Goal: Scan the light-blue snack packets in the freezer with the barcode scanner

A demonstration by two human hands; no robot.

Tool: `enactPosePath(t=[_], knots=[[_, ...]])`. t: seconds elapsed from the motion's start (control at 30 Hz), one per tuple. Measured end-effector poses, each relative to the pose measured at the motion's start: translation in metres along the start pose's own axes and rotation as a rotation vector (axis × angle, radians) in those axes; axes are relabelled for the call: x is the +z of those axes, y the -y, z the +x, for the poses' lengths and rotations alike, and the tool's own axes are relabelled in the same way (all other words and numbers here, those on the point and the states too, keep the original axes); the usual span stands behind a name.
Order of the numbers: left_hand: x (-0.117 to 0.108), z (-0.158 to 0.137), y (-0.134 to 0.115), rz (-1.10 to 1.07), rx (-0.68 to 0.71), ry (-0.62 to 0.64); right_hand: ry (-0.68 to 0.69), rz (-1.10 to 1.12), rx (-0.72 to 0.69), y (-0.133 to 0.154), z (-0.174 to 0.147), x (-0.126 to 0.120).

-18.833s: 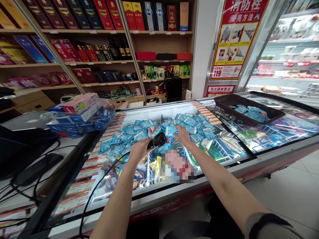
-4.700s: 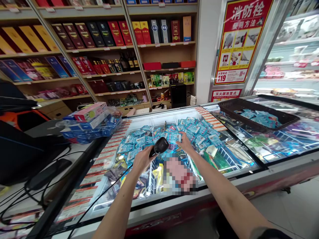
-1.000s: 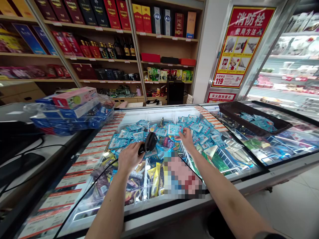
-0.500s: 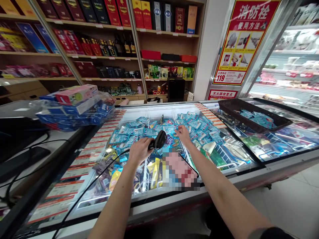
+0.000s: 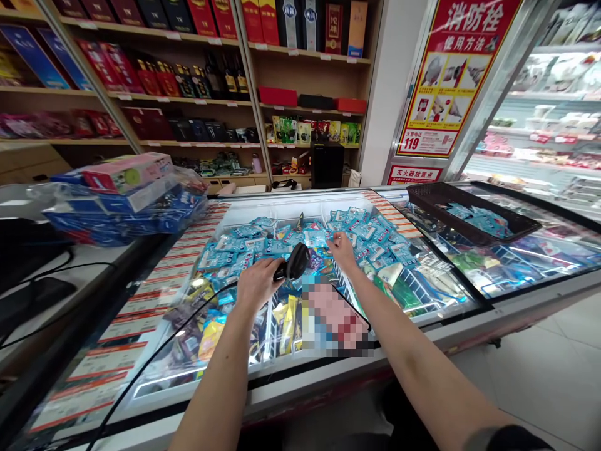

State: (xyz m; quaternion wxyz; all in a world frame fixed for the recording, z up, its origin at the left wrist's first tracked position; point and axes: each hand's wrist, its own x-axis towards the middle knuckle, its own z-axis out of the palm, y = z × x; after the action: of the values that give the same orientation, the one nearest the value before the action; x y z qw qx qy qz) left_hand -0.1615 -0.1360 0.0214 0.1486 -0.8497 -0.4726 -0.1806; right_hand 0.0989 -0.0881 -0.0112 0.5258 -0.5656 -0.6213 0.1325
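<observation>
In my left hand [image 5: 256, 282] is a black barcode scanner [image 5: 297, 262], its head pointing right over the freezer's glass top. A black cable runs from its handle toward the lower left. My right hand [image 5: 342, 250] has its fingers pinched at the right edge of a small blue packet [image 5: 316, 238], just beyond the scanner head. Many similar blue packets [image 5: 375, 235] lie spread over the glass on both sides. Between my forearms rests a phone [image 5: 338, 313] with a blurred-out screen.
A brown tray [image 5: 521, 228] with more blue packets stands at the right on the freezer [image 5: 422, 338]. Plastic-wrapped boxes [image 5: 126, 200] are stacked at the left. Shelves [image 5: 197, 94] of boxes and bottles line the back, beside a red sign [image 5: 457, 81].
The view has shifted slightly, moving the surroundings a little left in the picture. Both hands keep nearly the same place over the glass, the scanner still in my left hand.
</observation>
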Motion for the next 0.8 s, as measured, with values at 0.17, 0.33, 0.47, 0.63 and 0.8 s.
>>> enactPosePath(t=[0.17, 0.33, 0.47, 0.63, 0.8], knots=[[-0.001, 0.0006, 0.0037, -0.027, 0.022, 0.039, -0.01, 0.193, 0.126, -0.0049, 0.0014, 0.0063], [-0.0033, -0.0001, 0.0034, -0.009, 0.023, 0.059, -0.016, 0.284, 0.159, -0.0086, 0.0007, 0.0089], [-0.0033, -0.0005, 0.003, 0.017, 0.04, 0.061, -0.015, 0.225, 0.129, -0.0088, 0.0007, 0.0056], [0.0006, -0.0002, 0.0037, 0.002, 0.036, 0.026, 0.0, 0.204, 0.092, -0.0064, 0.0009, 0.0018], [0.004, -0.0001, 0.0061, 0.011, 0.036, 0.001, -0.045, 0.25, 0.126, -0.0001, -0.0024, 0.0032]])
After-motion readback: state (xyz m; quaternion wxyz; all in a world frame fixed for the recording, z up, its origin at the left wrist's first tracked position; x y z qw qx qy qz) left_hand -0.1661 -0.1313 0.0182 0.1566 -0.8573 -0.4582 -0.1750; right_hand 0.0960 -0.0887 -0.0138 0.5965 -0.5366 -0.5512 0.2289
